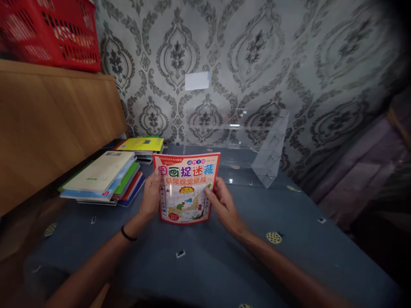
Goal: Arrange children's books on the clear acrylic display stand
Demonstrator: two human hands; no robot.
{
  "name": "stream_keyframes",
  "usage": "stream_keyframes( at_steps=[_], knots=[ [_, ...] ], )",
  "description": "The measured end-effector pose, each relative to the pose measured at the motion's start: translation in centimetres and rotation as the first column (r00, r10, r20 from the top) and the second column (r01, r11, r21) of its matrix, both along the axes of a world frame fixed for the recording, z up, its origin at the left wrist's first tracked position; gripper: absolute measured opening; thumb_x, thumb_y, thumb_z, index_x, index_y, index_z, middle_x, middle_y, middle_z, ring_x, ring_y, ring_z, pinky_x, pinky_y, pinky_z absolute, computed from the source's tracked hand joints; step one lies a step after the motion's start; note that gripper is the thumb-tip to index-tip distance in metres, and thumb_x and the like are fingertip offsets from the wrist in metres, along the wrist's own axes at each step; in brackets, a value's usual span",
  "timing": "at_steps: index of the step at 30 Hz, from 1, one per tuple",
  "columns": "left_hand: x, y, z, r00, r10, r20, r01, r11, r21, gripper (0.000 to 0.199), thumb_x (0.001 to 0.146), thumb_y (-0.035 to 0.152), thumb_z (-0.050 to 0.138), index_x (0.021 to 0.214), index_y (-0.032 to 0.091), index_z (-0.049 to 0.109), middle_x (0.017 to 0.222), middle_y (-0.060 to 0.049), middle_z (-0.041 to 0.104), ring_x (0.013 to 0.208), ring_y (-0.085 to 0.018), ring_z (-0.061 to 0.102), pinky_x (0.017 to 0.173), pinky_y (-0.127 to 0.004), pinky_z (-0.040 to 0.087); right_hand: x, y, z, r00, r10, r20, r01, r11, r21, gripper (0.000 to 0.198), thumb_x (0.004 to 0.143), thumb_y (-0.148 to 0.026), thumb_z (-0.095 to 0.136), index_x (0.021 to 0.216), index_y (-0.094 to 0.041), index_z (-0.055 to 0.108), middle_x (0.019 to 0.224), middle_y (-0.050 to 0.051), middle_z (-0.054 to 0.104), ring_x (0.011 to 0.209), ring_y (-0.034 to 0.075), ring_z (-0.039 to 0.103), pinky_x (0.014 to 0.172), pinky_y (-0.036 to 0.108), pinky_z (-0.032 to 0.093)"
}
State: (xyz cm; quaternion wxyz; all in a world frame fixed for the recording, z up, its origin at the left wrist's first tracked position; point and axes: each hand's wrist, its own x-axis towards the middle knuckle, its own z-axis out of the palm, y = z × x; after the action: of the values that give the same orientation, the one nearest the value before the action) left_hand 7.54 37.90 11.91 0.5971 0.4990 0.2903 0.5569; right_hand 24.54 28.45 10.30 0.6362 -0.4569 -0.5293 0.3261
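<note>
A children's picture book (185,192) with a red border and colourful Chinese lettering is held upright above the table, its cover towards me. My left hand (150,194) grips its left edge, and a black band circles that wrist. On the opposite edge, my right hand (224,203) is closed with the thumb over the front cover. The fingers behind the book are hidden. Beyond it stands a clear acrylic rack (269,149) with tiers, close to the wall.
Left of the book lies a stack of books (99,173), with another stack topped by a yellow book (141,144) behind it. A wooden cabinet (61,124) bearing a red basket (70,38) borders the left side. A blue patterned cloth (224,273) covers the table. Pale fabric (359,158) hangs at right.
</note>
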Motion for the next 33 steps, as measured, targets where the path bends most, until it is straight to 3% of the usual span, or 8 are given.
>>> stream_keyframes(
  at_steps=[3,9,14,18,23,26,30,33],
  knots=[
    [-1.3,-0.4,-0.1,0.996,-0.035,-0.077,0.044,0.992,0.119,0.054,0.085,0.066,0.065,0.105,0.016,0.073,0.104,-0.011,0.078,0.104,-0.031,0.072,0.086,-0.037,0.058,0.6,-0.6,-0.3,0.994,-0.034,0.108,0.035,0.999,-0.005,0.030,0.096,-0.054,0.056,0.108,-0.026,0.057,0.114,0.007,0.069,0.103,0.025,0.066,0.087,0.041,0.057],
    [-5.5,-0.4,1.3,0.882,-0.199,-0.428,0.258,0.962,0.085,0.035,0.071,0.038,0.083,0.101,0.022,0.074,0.116,-0.010,0.075,0.113,-0.034,0.065,0.098,-0.042,0.053,2.7,-1.8,0.0,0.900,-0.051,0.432,0.069,0.997,-0.026,0.027,0.097,-0.049,0.053,0.103,-0.025,0.065,0.100,0.007,0.073,0.089,0.026,0.068,0.078,0.040,0.057],
    [-6.8,0.4,4.0,0.705,-0.158,-0.691,0.357,0.921,0.154,0.022,0.071,0.036,0.078,0.089,0.024,0.076,0.098,-0.009,0.076,0.094,-0.033,0.066,0.085,-0.041,0.054,3.8,-1.5,1.2,0.886,0.074,0.457,-0.062,0.997,-0.042,0.030,0.098,-0.045,0.050,0.110,-0.024,0.069,0.100,0.008,0.077,0.082,0.025,0.071,0.070,0.037,0.058],
    [-5.8,0.6,7.2,0.740,-0.187,-0.647,0.412,0.885,0.216,0.023,0.070,0.032,0.075,0.092,0.025,0.076,0.100,-0.007,0.077,0.094,-0.032,0.067,0.082,-0.040,0.055,4.2,-0.7,3.5,0.889,0.042,0.455,-0.056,0.998,0.017,0.030,0.096,-0.043,0.054,0.110,-0.023,0.071,0.097,0.008,0.078,0.078,0.025,0.071,0.067,0.037,0.059],
    [-4.0,2.4,12.1,0.803,-0.133,-0.581,0.369,0.876,0.310,0.016,0.062,0.022,0.075,0.078,0.023,0.075,0.094,-0.008,0.077,0.102,-0.034,0.066,0.091,-0.045,0.054,5.6,0.9,9.1,0.914,0.095,0.394,-0.124,0.991,0.049,0.032,0.092,-0.046,0.063,0.112,-0.023,0.073,0.099,0.007,0.078,0.080,0.024,0.071,0.065,0.037,0.062],
    [-1.9,4.1,16.7,0.838,-0.160,-0.522,0.379,0.859,0.344,0.031,0.059,0.014,0.075,0.090,0.019,0.075,0.102,-0.012,0.076,0.106,-0.036,0.068,0.094,-0.048,0.054,7.3,2.7,14.1,0.898,0.079,0.433,-0.148,0.981,0.126,0.029,0.089,-0.045,0.066,0.108,-0.023,0.073,0.095,0.006,0.077,0.073,0.021,0.070,0.063,0.038,0.063],
    [1.5,5.6,23.7,0.938,-0.101,-0.333,0.248,0.865,0.437,0.044,0.061,0.001,0.066,0.104,0.010,0.071,0.101,-0.013,0.077,0.114,-0.039,0.067,0.093,-0.049,0.056,9.5,5.4,21.5,0.849,-0.101,0.518,-0.065,0.954,0.293,0.024,0.088,-0.036,0.070,0.107,-0.021,0.072,0.098,0.006,0.076,0.082,0.024,0.071,0.067,0.041,0.064],
    [3.5,6.6,27.3,0.959,0.029,-0.280,0.134,0.829,0.543,0.042,0.080,0.010,0.046,0.116,-0.003,0.063,0.105,-0.012,0.076,0.119,-0.037,0.063,0.094,-0.052,0.052,10.8,7.3,25.7,0.803,-0.237,0.547,-0.016,0.909,0.416,0.026,0.090,-0.032,0.072,0.113,-0.021,0.069,0.103,0.005,0.075,0.096,0.027,0.071,0.076,0.043,0.064]
  ],
)
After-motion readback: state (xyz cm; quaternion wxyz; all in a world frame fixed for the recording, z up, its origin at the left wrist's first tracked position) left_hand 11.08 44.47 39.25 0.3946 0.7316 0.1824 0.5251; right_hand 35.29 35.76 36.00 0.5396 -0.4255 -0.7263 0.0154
